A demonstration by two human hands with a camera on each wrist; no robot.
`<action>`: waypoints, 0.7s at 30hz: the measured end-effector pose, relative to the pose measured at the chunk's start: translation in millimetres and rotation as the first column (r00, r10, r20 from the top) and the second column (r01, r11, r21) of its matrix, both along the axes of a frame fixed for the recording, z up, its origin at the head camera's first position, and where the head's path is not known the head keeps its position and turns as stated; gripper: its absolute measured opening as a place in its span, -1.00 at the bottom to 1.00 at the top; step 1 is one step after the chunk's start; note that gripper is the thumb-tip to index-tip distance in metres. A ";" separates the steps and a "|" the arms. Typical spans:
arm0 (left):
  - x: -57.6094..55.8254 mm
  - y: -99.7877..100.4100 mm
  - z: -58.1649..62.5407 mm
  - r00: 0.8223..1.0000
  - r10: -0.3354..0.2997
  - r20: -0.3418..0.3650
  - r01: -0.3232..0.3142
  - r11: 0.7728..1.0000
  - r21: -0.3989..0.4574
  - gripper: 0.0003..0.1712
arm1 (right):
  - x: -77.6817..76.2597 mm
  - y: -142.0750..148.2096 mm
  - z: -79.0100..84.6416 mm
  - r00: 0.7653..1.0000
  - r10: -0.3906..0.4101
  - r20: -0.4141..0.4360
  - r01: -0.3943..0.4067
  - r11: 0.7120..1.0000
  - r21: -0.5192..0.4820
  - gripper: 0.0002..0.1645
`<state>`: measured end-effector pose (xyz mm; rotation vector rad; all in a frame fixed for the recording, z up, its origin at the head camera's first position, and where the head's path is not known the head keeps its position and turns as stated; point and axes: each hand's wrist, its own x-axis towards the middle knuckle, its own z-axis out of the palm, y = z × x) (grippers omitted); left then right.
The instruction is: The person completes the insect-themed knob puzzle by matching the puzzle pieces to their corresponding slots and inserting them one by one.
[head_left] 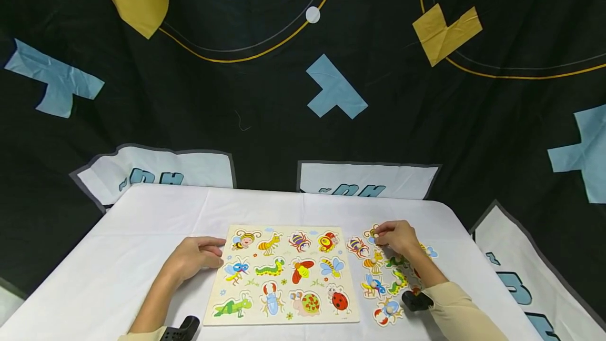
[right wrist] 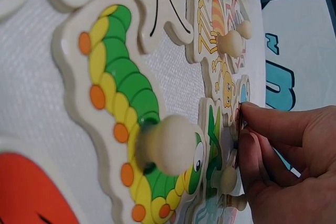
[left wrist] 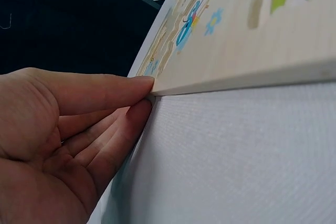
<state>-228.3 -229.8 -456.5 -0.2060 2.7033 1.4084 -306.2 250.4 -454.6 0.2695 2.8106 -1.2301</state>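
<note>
A wooden insect puzzle board (head_left: pixel 293 321) lies flat on the white table. At its left edge is my left hand (head_left: pixel 191 259); in the left wrist view thumb and fingers (left wrist: pixel 139 87) pinch that edge. Beyond the board's right side, my right hand (head_left: pixel 400 237) pinches a bee puzzle piece (head_left: pixel 370 234) at the far end of a loose group. Most of that piece is hidden behind the fingers in the right wrist view. Nearby lie a spider piece (head_left: pixel 358 247), a caterpillar piece (right wrist: pixel 123 77) with a round knob, and a blue mosquito piece (head_left: pixel 373 286).
Several more knobbed pieces lie close together under my right forearm, partly hidden. A beetle piece (head_left: pixel 388 311) is nearest the front. The white tablecloth (head_left: pixel 118 257) covers the table, and a black patterned curtain (head_left: pixel 265 104) hangs behind its far edge.
</note>
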 end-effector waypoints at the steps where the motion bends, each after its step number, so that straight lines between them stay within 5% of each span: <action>1: 0.1 0.4 -0.2 1.000 0.001 0.000 -0.001 1.000 0.004 -0.35 | 0.4 0.2 0.0 1.000 0.001 0.000 -0.001 1.000 0.002 -0.76; 21: -1.2 -2.4 -1.9 1.000 -0.009 0.022 0.010 1.000 -0.024 -0.33 | -2.4 -2.8 4.4 0.997 0.051 -0.055 -0.051 0.999 0.000 -0.79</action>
